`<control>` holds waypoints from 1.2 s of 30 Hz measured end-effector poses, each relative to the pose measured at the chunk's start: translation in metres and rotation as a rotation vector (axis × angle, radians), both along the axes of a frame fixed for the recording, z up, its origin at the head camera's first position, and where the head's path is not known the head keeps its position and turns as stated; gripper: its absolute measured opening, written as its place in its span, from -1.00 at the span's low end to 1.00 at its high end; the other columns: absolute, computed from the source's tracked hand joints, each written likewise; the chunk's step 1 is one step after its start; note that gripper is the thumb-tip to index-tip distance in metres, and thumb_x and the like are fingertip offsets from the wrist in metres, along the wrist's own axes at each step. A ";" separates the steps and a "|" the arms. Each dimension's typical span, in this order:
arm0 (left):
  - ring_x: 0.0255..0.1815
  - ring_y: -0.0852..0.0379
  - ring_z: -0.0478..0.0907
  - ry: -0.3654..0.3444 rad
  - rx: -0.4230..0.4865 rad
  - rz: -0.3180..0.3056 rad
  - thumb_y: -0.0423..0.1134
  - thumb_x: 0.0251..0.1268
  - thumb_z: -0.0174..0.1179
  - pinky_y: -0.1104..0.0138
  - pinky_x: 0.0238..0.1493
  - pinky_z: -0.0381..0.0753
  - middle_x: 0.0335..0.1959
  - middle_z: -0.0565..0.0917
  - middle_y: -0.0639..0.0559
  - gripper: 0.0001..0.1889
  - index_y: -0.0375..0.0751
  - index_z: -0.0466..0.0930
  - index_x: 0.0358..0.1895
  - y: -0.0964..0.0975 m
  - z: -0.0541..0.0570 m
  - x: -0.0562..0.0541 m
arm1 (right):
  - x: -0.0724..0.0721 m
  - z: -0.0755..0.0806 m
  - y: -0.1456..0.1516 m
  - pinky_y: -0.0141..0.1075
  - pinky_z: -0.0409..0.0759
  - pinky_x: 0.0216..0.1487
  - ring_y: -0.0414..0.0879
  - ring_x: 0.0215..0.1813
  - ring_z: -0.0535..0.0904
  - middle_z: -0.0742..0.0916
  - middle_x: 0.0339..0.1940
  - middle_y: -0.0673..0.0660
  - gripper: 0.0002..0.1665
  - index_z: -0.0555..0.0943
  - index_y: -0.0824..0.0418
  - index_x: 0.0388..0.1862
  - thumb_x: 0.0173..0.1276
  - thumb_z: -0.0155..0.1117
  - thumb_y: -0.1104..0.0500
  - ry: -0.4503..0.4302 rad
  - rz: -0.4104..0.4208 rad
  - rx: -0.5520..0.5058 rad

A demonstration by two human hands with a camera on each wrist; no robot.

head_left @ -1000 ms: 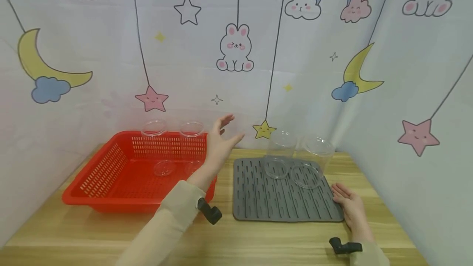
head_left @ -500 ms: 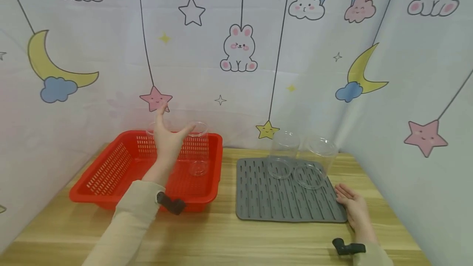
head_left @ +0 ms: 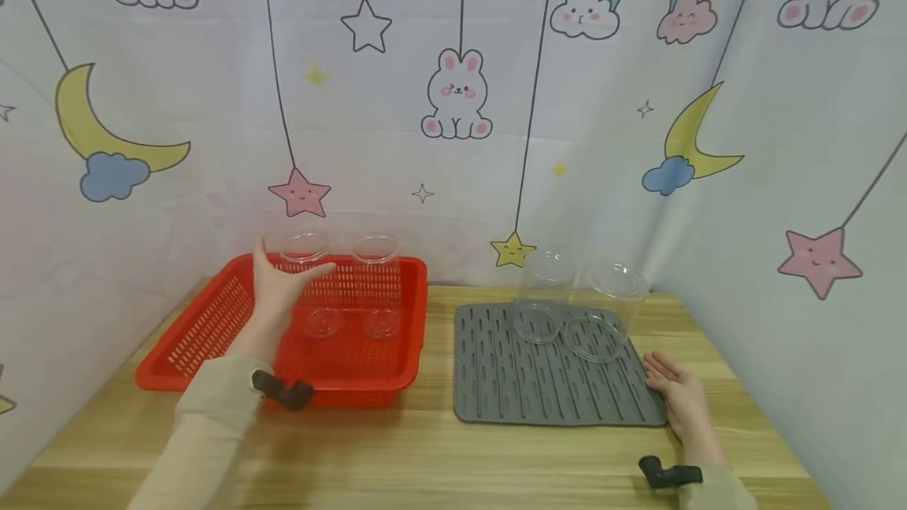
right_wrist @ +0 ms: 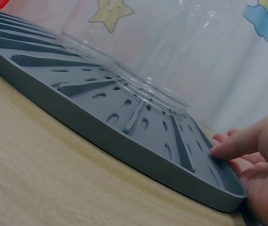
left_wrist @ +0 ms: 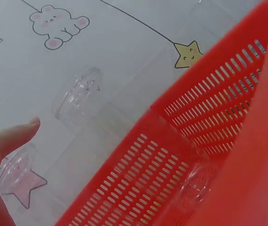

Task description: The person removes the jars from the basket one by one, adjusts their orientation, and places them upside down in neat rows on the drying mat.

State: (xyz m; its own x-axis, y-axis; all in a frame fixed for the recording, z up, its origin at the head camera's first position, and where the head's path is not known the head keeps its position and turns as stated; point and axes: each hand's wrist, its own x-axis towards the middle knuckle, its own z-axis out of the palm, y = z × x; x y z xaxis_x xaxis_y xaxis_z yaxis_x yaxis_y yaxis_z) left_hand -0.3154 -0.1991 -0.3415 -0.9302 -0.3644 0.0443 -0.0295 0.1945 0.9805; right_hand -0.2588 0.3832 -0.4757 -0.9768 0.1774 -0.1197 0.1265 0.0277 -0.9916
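My left hand (head_left: 275, 290) hovers over the red plastic basket (head_left: 212, 313), thumb and fingers spread wide, at the left side of a clear plastic cup (head_left: 306, 274). A second clear cup (head_left: 377, 278) stands to its right in the basket. In the left wrist view the thumb (left_wrist: 18, 136) points toward the cup rims, with nothing held. My right hand (head_left: 682, 400) rests at the right edge of the grey ridged drying mat (head_left: 496, 384), fingers fairly straight. In the right wrist view a fingertip (right_wrist: 223, 149) touches the mat's raised border near its corner.
Two more clear cups, a left one (head_left: 546, 290) and a right one (head_left: 609, 297), stand at the back of the mat. The wooden table (head_left: 425, 463) meets a patterned cloth backdrop (head_left: 397, 116) behind and at both sides.
My left hand has moved left from the basket's right side, past both cups, to the left cup's outer side, and has lowered. The right hand stays at the mat's edge.
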 end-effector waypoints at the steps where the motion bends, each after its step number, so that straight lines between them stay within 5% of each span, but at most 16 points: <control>1: 0.63 -0.09 -0.33 -0.020 -0.005 -0.010 -0.14 0.15 0.40 -0.13 0.55 -0.10 0.63 -0.37 0.06 0.24 0.26 -0.54 0.55 -0.002 -0.002 -0.001 | 0.000 0.000 0.000 -0.63 0.52 0.06 -0.65 -0.13 0.49 0.51 0.20 -0.11 -0.22 -0.08 0.48 0.53 0.39 -0.06 0.53 -0.003 0.001 0.001; 6: 0.62 -0.18 -0.35 -0.073 -0.032 -0.073 -0.17 0.17 0.38 -0.18 0.53 -0.12 0.62 -0.40 -0.07 0.25 0.12 -0.61 0.55 -0.008 -0.010 -0.004 | 0.000 -0.002 0.001 -0.60 0.52 0.11 -0.65 -0.13 0.48 0.55 0.09 -0.20 -0.21 -0.08 0.47 0.54 0.41 -0.04 0.51 -0.009 0.001 -0.001; 13: 0.62 -0.20 -0.33 -0.109 -0.033 -0.117 -0.17 0.17 0.39 -0.14 0.55 -0.12 0.62 -0.37 -0.16 0.23 -0.05 -0.55 0.56 -0.014 -0.015 -0.013 | 0.002 -0.001 -0.001 -0.65 0.50 0.06 -0.65 -0.13 0.48 0.52 0.19 -0.13 -0.22 -0.08 0.47 0.54 0.40 -0.07 0.53 -0.014 -0.003 -0.007; 17: 0.61 -0.23 -0.33 -0.129 -0.031 -0.136 -0.18 0.18 0.37 -0.14 0.55 -0.12 0.61 -0.36 -0.20 0.21 -0.08 -0.54 0.57 -0.016 -0.018 -0.018 | 0.002 -0.001 -0.001 -0.66 0.50 0.05 -0.65 -0.13 0.49 0.57 0.05 -0.22 -0.21 -0.09 0.48 0.53 0.39 -0.08 0.54 -0.008 -0.003 -0.016; 28: 0.57 -0.20 -0.03 -0.092 0.017 -0.118 -0.31 0.21 0.33 -0.08 0.54 0.05 0.59 0.00 -0.20 0.01 -0.13 -0.22 0.58 -0.013 -0.020 -0.019 | 0.000 0.000 0.000 -0.65 0.51 0.03 -0.65 -0.13 0.49 0.54 0.15 -0.14 -0.22 -0.08 0.48 0.53 0.40 -0.06 0.54 -0.010 -0.007 -0.009; 36: 0.57 -0.20 -0.03 -0.082 0.022 -0.112 -0.32 0.25 0.28 -0.07 0.54 0.05 0.58 0.02 -0.21 -0.06 -0.17 -0.16 0.58 -0.013 -0.020 -0.017 | 0.000 0.001 0.000 -0.64 0.51 0.06 -0.65 -0.13 0.49 0.51 0.22 -0.10 -0.20 -0.09 0.46 0.54 0.39 -0.04 0.53 -0.015 -0.005 -0.017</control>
